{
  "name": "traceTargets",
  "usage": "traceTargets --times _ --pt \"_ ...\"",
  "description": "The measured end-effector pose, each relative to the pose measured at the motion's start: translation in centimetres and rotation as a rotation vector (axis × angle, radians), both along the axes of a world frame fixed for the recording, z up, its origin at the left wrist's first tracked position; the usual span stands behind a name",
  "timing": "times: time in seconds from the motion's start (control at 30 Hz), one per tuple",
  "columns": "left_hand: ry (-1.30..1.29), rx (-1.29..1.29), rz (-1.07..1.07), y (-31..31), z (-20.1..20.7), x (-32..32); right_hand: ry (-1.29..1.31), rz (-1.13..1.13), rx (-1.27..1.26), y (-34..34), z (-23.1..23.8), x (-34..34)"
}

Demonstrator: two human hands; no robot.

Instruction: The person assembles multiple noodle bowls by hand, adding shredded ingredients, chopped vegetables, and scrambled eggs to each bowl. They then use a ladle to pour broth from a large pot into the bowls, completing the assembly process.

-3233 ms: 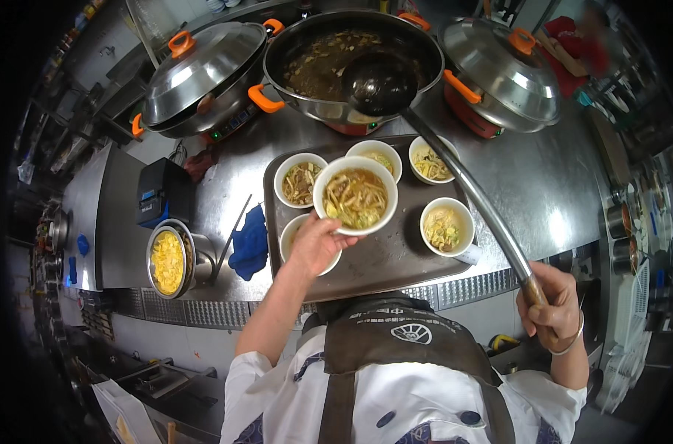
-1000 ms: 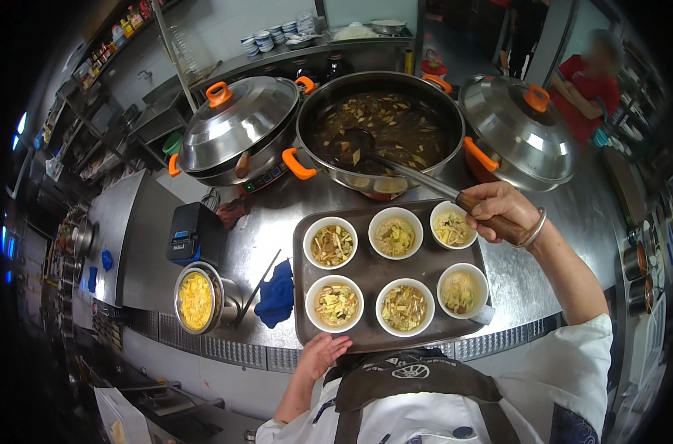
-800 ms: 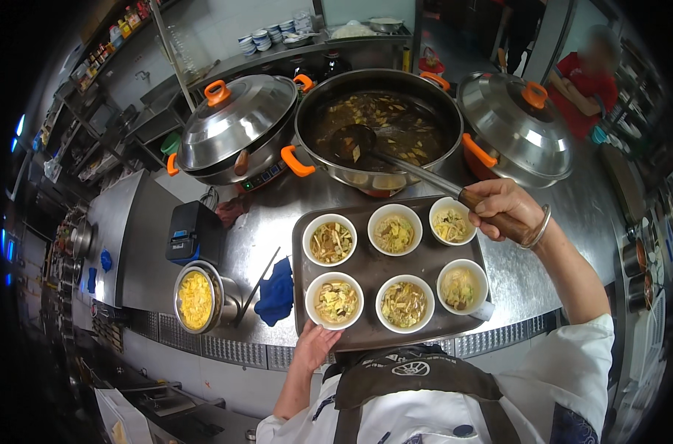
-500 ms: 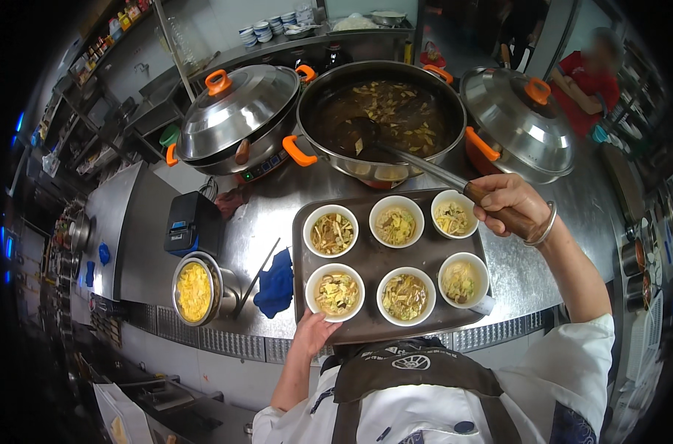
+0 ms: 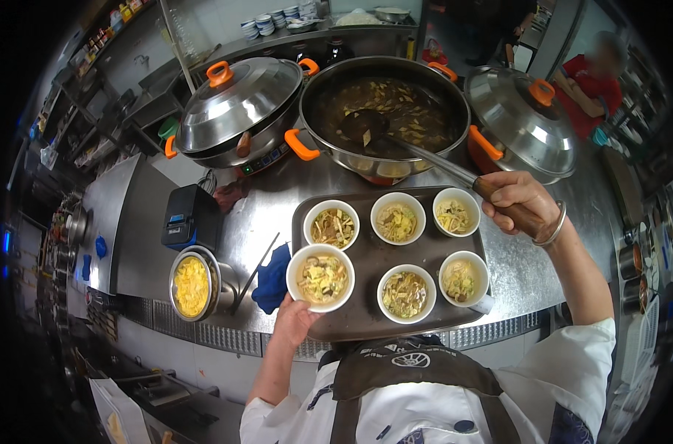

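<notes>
My right hand (image 5: 525, 205) is wrapped round the wooden handle of a ladle (image 5: 436, 160), whose bowl lies in the brown broth of a large open pot (image 5: 312, 140). Fingers of my left hand (image 5: 295, 318) grip the lower side of a white cup (image 5: 350, 294) with egg, mushroom and greens in it. This cup is lifted above the near left part of a brown tray (image 5: 366, 329). Several more white cups with similar food stand on the tray, among them one at the far middle (image 5: 397, 219) and one at the near middle (image 5: 405, 294).
Lidded pans stand left (image 5: 237, 111) and right (image 5: 521, 122) of the pot. A metal container of yellow egg (image 5: 192, 287), a blue cloth (image 5: 274, 280) and a black box-shaped device (image 5: 192, 217) are left of the tray. A person in red (image 5: 592, 85) stands at the back right.
My left hand has raised the near left cup off the tray, up and slightly left. My right hand has shifted slightly right with the ladle, its bowl still in the pot.
</notes>
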State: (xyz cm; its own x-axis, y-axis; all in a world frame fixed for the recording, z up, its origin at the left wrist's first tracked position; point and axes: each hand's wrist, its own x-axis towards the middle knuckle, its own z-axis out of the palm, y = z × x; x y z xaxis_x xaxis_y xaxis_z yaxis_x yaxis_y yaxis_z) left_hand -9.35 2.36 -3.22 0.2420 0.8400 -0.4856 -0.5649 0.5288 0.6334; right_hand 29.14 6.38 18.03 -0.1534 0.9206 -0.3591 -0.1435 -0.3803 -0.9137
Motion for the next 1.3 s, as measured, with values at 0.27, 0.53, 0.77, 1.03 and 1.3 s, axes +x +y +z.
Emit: traceTargets --times 0.27,0.53,0.77,1.03,1.3 --pt "-0.046 0.131 -0.089 7.7 3.3 3.0 -0.034 -0.018 0.036 -0.8 1.8 -0.6" --pt "-0.087 0.109 -0.082 12.6 3.4 6.7 -0.015 0.0 0.112 -3.5 4.3 -1.0" --pt "-0.101 0.086 -0.099 12.4 4.1 7.3 0.101 0.008 0.071 -8.0 5.0 -0.9" --pt "-0.102 0.1 -0.112 11.2 5.1 6.4 0.059 -0.044 -0.026 -13.0 4.6 -2.8" --pt "-0.123 0.1 -0.092 9.6 6.0 5.7 -0.073 -0.024 -0.011 -14.8 3.8 -3.3"
